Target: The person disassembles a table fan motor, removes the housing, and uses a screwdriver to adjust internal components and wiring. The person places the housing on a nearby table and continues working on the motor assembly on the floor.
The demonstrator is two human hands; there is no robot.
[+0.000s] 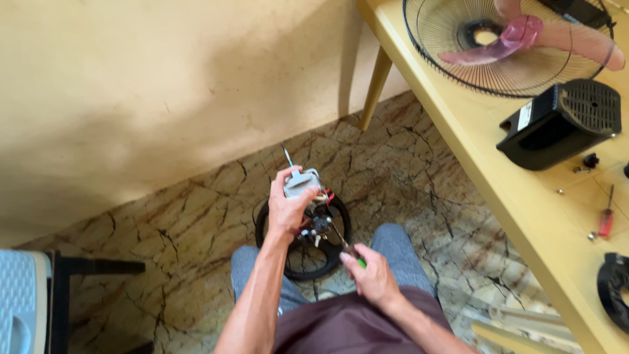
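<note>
My left hand (286, 208) grips a grey fan motor (301, 183) with a thin shaft pointing up and red and pale wires below it. My right hand (372, 274) holds a green-handled screwdriver (347, 246), its tip reaching into the motor's underside. Both hands are above my knees. Under them a black round fan base ring (303, 262) lies on the marbled floor.
A yellow table (498, 190) on the right carries a wire fan guard (452, 65) with a pink blade (524, 36), a black motor cover (560, 124), a red screwdriver (606, 219), small screws and another black part (616, 288). A light-blue stool (23, 301) stands at left.
</note>
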